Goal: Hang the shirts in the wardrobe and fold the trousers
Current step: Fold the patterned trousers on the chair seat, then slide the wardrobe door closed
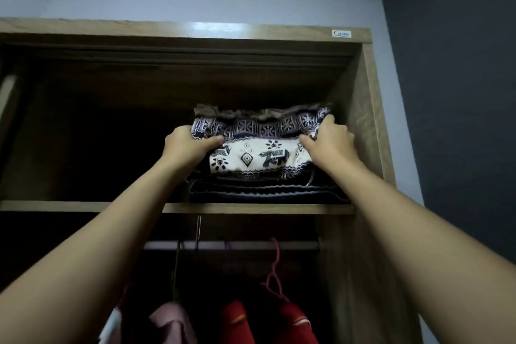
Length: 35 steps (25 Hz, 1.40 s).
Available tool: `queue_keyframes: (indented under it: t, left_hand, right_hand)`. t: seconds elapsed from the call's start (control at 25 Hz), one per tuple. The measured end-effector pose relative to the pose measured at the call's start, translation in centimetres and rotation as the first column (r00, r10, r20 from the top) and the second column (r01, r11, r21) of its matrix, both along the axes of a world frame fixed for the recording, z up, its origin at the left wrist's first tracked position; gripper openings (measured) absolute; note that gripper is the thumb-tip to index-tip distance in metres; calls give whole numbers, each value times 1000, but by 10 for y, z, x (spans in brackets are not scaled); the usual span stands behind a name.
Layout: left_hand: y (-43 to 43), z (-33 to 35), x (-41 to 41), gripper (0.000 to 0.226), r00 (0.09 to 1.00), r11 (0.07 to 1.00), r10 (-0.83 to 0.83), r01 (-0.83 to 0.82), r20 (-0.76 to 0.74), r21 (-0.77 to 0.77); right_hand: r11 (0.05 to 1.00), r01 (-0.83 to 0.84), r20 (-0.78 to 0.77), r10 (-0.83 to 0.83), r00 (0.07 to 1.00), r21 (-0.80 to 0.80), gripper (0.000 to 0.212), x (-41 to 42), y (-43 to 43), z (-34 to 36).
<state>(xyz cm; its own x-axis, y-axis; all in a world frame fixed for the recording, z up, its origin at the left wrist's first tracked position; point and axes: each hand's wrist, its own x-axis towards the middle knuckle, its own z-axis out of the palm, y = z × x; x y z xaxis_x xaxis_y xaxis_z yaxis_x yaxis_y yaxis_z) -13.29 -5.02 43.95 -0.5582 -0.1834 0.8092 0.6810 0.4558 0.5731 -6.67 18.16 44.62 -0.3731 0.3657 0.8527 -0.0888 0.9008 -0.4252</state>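
Note:
Folded trousers (259, 155) in a white and navy elephant print lie on a dark folded pile (265, 193) on the wardrobe's top shelf (83, 206), at its right end. My left hand (185, 145) grips the trousers' left edge and my right hand (329, 139) grips their right edge, both arms raised. Below the shelf, a red shirt (268, 321) and a pink shirt (173, 324) hang from the rail (237, 245) on hangers.
The wardrobe's right side panel (363, 131) stands close to my right hand. A dark grey wall (452, 92) runs along the right. The shelf's left half is in deep shadow. A pink hanger hook (275, 268) hangs on the rail.

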Motion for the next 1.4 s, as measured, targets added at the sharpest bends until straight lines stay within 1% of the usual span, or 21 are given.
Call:
queue_keyframes:
  t: [0.08,0.12,0.16,0.2,0.24,0.28,0.32,0.36,0.4,0.44,0.48,0.52,0.56,0.68,0.8,0.92,1.0,1.08,1.12,1.24,1.4]
  left_hand:
    - [5,-1,-12,51,984,993,63,-46,164,-109]
    - [5,-3,-14,59,964,981,119,-78,236,-175]
    - [4,-5,-16,69,942,967,184,-121,282,-226]
    - [0,-7,-16,77,921,944,267,-191,285,-267]
    - [-3,-8,-14,78,906,906,362,-287,218,-312]
    - [-5,-9,-12,71,897,860,431,-375,98,-348]
    - [-5,-9,-12,62,906,837,421,-402,-34,-371]
    - [-3,-8,-11,56,929,827,346,-369,-133,-423]
    - [1,-9,-10,57,955,811,254,-296,-151,-506]
    - [5,-11,-10,61,974,771,207,-223,-96,-597]
    - [9,-12,-9,65,974,720,225,-174,-11,-672]
    - [12,-13,-9,67,960,680,276,-161,46,-716]
    - [13,-14,-9,68,942,663,327,-175,71,-728]
    - [8,-20,-5,67,940,665,338,-208,41,-717]
    - [-7,-28,-2,56,986,771,104,-162,-130,-616]
    - [-28,-47,6,50,956,881,-83,-61,-280,-469]
    - [-43,-73,14,56,933,898,-88,-77,-348,-433]
    - [-60,-109,23,66,932,892,-58,-113,-358,-438]
    - [-69,-128,26,69,935,883,-44,-128,-351,-451]
    - [-105,-200,38,68,952,841,26,-185,-305,-508]
    - [-171,-301,53,59,957,752,182,-283,-226,-595]
  right_hand:
    - [995,29,169,-12,986,-98,77,-7,2,4]
    - [993,89,239,-67,969,-82,82,-8,2,3]
    - [984,178,260,-171,951,-3,81,-9,2,0]
    - [949,285,208,-309,928,138,75,-8,0,-1]
    - [878,376,100,-420,902,297,65,-6,-4,-2]
    - [803,416,-21,-451,892,426,54,-5,-7,-3]
    - [760,383,-62,-415,908,525,47,-6,-7,-1]
    - [780,261,27,-335,942,569,46,-6,-6,0]
    - [843,104,208,-247,947,527,49,-5,-5,0]
    - [901,5,410,-202,890,433,54,-5,-3,-2]
    - [934,-9,552,-203,809,357,58,-6,-1,-5]
    - [952,15,620,-211,756,307,60,-8,2,-7]
    - [957,37,635,-218,741,287,61,-9,4,-9]
    - [971,33,592,-170,788,236,62,-7,3,-14]
    - [987,28,490,-104,865,160,58,5,1,-20]
    - [982,61,187,-95,978,180,47,25,-11,-40]
    - [975,-31,-21,36,999,219,43,33,-30,-71]
    - [939,-178,-87,212,973,294,42,34,-62,-119]
    - [912,-242,-64,277,959,332,43,31,-80,-144]
    - [827,-405,123,389,913,391,48,23,-141,-229]
    - [665,-670,397,546,737,329,49,13,-213,-340]
